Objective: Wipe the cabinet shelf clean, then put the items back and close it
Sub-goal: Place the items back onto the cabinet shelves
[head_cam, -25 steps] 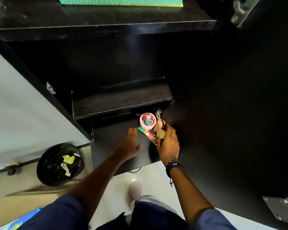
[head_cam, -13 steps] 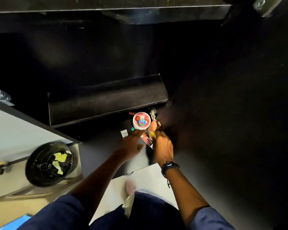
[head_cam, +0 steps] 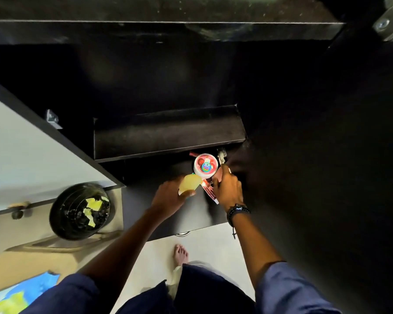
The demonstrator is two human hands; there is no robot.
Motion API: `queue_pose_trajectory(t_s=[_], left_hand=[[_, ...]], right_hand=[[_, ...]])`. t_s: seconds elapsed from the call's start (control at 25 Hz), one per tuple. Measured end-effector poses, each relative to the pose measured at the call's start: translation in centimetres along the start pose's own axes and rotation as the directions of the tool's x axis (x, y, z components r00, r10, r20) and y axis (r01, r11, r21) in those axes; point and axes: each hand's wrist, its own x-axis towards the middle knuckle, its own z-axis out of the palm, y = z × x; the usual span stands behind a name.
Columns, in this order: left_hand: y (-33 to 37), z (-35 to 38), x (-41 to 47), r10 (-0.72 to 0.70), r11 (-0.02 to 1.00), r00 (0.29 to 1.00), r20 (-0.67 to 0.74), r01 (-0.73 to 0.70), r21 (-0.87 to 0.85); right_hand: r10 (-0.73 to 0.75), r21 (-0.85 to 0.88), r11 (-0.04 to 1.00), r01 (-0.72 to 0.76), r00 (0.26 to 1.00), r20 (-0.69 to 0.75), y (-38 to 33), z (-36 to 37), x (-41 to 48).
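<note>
The low black cabinet shelf (head_cam: 163, 214) lies in front of me, under a higher black shelf (head_cam: 168, 134). At its back right stands a round white tub with a red and blue lid (head_cam: 205, 165). My left hand (head_cam: 171, 194) grips a pale yellow sponge-like pad (head_cam: 189, 185) just left of the tub. My right hand (head_cam: 227, 188) curls around a small pinkish item (head_cam: 220, 172) beside the tub, over a red and white packet (head_cam: 210, 193). Some metal keys (head_cam: 221, 154) lie behind my right hand.
The open cabinet door (head_cam: 27, 155) stands at the left, its pale inner face towards me. A black waste bin (head_cam: 80, 210) with yellow scraps sits on the floor below it. Dark cabinet wall (head_cam: 327, 155) fills the right. My bare foot (head_cam: 180, 254) stands on the pale floor.
The yellow pad has passed from my right hand to my left hand, which now holds it left of the tub. My right hand has closed on the pinkish item.
</note>
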Motion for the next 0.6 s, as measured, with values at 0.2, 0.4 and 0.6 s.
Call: queue_pose_trajectory(t_s=[0.2, 0.4, 0.6], left_hand=[[-1.9, -1.3, -1.7, -0.029, 1.000, 0.999, -0.033, 0.029, 0.002], [-0.5, -3.9, -4.9, 0.054, 0.996, 0.993, -0.100, -0.061, -0.068], [2.9, -8.2, -9.7, 0.181, 0.966, 0.959, -0.219, -0.216, -0.143]], right_hand=[[0.101, -0.027, 0.994, -0.101, 0.995, -0.024, -0.8, 0.0, 0.0], [0.054, 0.063, 0.997, -0.044, 0.985, -0.166, -2.6, -2.2, -4.5], [-0.037, 0.195, 0.974, 0.119, 0.924, -0.380, -5.7, -6.4, -11.2]])
